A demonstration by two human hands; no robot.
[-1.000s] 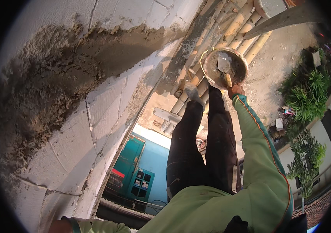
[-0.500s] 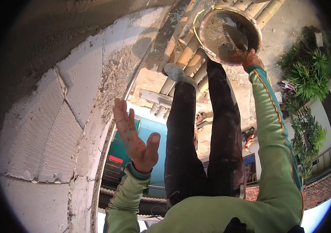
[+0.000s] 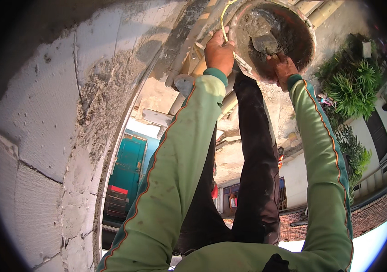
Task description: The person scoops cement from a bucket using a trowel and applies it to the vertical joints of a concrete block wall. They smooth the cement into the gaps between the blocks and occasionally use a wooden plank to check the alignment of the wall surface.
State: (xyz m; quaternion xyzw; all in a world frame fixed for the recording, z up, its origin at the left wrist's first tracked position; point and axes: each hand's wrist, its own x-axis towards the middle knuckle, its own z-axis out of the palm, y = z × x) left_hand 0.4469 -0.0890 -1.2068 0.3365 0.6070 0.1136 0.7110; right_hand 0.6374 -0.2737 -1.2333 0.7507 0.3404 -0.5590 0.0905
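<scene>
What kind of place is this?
Probably an outdoor building site: there's a bare block wall, a bucket of what looks like wet mortar, and a trowel dipping into it.

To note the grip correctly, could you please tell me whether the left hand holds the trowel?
No, the right hand grips the trowel, while the left hand is at the bucket.

Loads of open air between the left sleeve [image 3: 170, 163] and right sleeve [image 3: 322, 167], but the block wall [image 3: 34, 109] closes off the far left and the right hand [image 3: 286, 70] kinda crowds the open bucket's [image 3: 304, 43] near edge.
</scene>
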